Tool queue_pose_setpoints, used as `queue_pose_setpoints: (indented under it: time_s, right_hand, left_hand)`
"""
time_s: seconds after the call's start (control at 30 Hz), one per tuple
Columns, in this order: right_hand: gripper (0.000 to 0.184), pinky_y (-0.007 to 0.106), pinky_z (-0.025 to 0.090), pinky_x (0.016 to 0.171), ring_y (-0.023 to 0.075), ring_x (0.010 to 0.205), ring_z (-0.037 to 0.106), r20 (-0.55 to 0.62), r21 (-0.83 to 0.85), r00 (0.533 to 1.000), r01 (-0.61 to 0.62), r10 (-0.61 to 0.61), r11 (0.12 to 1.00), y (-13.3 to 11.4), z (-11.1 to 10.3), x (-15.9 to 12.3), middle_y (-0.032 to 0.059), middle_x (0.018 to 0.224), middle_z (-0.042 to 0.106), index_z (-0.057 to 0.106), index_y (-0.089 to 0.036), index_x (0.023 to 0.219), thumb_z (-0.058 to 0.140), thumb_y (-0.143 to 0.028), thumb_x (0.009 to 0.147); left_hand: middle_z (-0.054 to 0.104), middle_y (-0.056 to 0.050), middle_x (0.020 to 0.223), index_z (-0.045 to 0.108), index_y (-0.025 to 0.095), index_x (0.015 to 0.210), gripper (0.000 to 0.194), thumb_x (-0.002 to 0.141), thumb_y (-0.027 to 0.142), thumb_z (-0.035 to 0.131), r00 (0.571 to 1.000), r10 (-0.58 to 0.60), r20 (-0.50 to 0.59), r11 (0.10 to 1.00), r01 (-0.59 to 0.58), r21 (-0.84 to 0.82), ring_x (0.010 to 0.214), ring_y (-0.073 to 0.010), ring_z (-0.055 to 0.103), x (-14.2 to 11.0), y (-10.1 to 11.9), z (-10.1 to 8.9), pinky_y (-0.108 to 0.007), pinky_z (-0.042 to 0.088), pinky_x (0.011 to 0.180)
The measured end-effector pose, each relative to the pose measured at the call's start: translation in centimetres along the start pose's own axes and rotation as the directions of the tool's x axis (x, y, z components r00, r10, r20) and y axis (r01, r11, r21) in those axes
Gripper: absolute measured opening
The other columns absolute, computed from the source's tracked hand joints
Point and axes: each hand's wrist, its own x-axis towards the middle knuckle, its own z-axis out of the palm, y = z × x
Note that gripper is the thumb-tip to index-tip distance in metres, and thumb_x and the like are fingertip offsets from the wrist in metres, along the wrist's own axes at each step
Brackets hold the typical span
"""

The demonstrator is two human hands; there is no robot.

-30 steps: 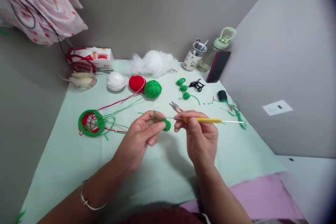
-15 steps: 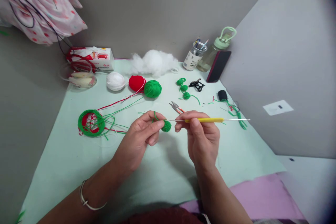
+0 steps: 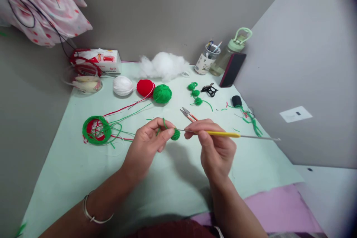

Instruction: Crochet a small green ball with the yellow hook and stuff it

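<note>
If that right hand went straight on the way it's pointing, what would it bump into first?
The right hand would probably meet the small green crocheted piece in the left hand first, though depth is unclear.

Grey walls [image 3: 145, 18] enclose three sides of a pale green table [image 3: 72, 163]; the right wall [image 3: 306, 55] bears a white plate [image 3: 290, 115].

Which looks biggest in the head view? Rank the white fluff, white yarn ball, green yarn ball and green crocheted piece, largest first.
1. White fluff
2. White yarn ball and green yarn ball: too alike to rank
3. Green crocheted piece, held in the left hand and partly hidden by it
</note>
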Motion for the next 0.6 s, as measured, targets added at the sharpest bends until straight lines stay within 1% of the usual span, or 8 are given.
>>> queue_pose_setpoints:
  time_s: [0.07, 0.1, 0.17, 0.23, 0.3, 0.43, 0.5, 0.6]
  right_hand:
    - [0.018, 0.037, 0.058, 0.071, 0.0192, 0.078, 0.071, 0.017, -0.031, 0.999, 0.032, -0.031, 0.999, -0.1, -0.1, 0.0, 0.0033, 0.088, 0.078, 0.080, -0.027, 0.104, 0.063, -0.023, 0.104]
    - [0.017, 0.037, 0.058, 0.071, 0.0191, 0.078, 0.071, 0.018, -0.012, 1.000, 0.010, -0.010, 1.000, 0.0, -0.1, 0.1, 0.0032, 0.088, 0.078, 0.080, -0.027, 0.103, 0.063, -0.025, 0.104]
    - [0.017, 0.036, 0.059, 0.067, 0.0179, 0.072, 0.070, 0.017, 0.094, 0.996, -0.092, 0.090, 0.991, 0.2, -0.2, 0.3, 0.0026, 0.087, 0.077, 0.080, -0.027, 0.098, 0.064, -0.030, 0.104]
    - [0.018, 0.033, 0.060, 0.064, 0.0161, 0.067, 0.069, 0.024, 0.214, 0.980, -0.200, 0.200, 0.956, 0.5, -0.2, 0.5, 0.0019, 0.085, 0.077, 0.079, -0.026, 0.094, 0.066, -0.035, 0.103]
    - [0.019, 0.032, 0.060, 0.064, 0.0149, 0.065, 0.069, 0.033, 0.281, 0.964, -0.261, 0.263, 0.923, 0.8, -0.1, 0.7, 0.0019, 0.085, 0.078, 0.079, -0.025, 0.092, 0.068, -0.038, 0.101]
    - [0.015, 0.029, 0.061, 0.067, 0.0135, 0.068, 0.070, 0.070, 0.338, 0.954, -0.297, 0.291, 0.893, 1.1, 0.4, 0.5, 0.0016, 0.087, 0.079, 0.081, -0.026, 0.096, 0.072, -0.037, 0.099]
    - [0.015, 0.029, 0.060, 0.067, 0.0134, 0.067, 0.069, 0.069, 0.353, 0.951, -0.305, 0.300, 0.885, 1.1, 0.6, 0.5, 0.0015, 0.085, 0.078, 0.081, -0.026, 0.096, 0.073, -0.038, 0.098]
    - [0.020, 0.030, 0.060, 0.063, 0.0135, 0.063, 0.066, 0.033, 0.344, 0.944, -0.319, 0.328, 0.883, 1.1, 0.8, 0.5, 0.0022, 0.083, 0.077, 0.080, -0.025, 0.093, 0.074, -0.044, 0.096]
  left_hand:
    - [0.053, 0.004, 0.067, 0.074, 0.019, 0.086, 0.013, 0.089, 0.031, 0.080, 0.999, 0.033, -0.013, 0.996, -0.032, 0.082, 0.056, -0.0090, 0.039, -0.1, 0.0, -0.2, -0.027, 0.028, 0.054]
    - [0.054, 0.003, 0.067, 0.074, 0.019, 0.085, 0.014, 0.088, 0.031, 0.080, 0.999, 0.039, -0.003, 0.994, -0.038, 0.099, 0.056, -0.0092, 0.039, -0.1, 0.1, -0.2, -0.027, 0.028, 0.054]
    - [0.054, 0.004, 0.065, 0.073, 0.019, 0.083, 0.016, 0.088, 0.032, 0.080, 0.999, 0.014, 0.045, 0.997, -0.018, 0.078, 0.054, -0.0092, 0.039, 0.0, 0.2, -0.3, -0.027, 0.029, 0.054]
    - [0.052, 0.006, 0.059, 0.072, 0.019, 0.084, 0.017, 0.089, 0.034, 0.080, 0.995, -0.024, 0.100, 0.999, 0.021, 0.031, 0.052, -0.0091, 0.040, 0.0, 0.2, -0.2, -0.027, 0.031, 0.055]
    - [0.054, 0.006, 0.058, 0.071, 0.020, 0.086, 0.017, 0.090, 0.035, 0.079, 0.993, -0.032, 0.116, 0.999, 0.033, -0.008, 0.052, -0.0087, 0.044, 0.1, 0.1, -0.1, -0.026, 0.035, 0.057]
    - [0.067, 0.004, 0.076, 0.072, 0.021, 0.092, 0.013, 0.089, 0.029, 0.082, 0.992, 0.023, 0.124, 0.997, -0.014, -0.071, 0.061, -0.0085, 0.057, 0.1, -0.1, 0.1, -0.025, 0.045, 0.066]
    - [0.069, 0.003, 0.079, 0.072, 0.022, 0.096, 0.016, 0.086, 0.025, 0.084, 0.990, 0.033, 0.136, 0.995, -0.020, -0.097, 0.065, -0.0100, 0.060, 0.0, -0.1, 0.2, -0.025, 0.048, 0.068]
    - [0.067, 0.003, 0.080, 0.073, 0.022, 0.105, 0.024, 0.084, 0.022, 0.086, 0.994, 0.022, 0.111, 0.995, -0.011, -0.101, 0.068, -0.0110, 0.062, -0.2, 0.0, 0.2, -0.025, 0.051, 0.069]
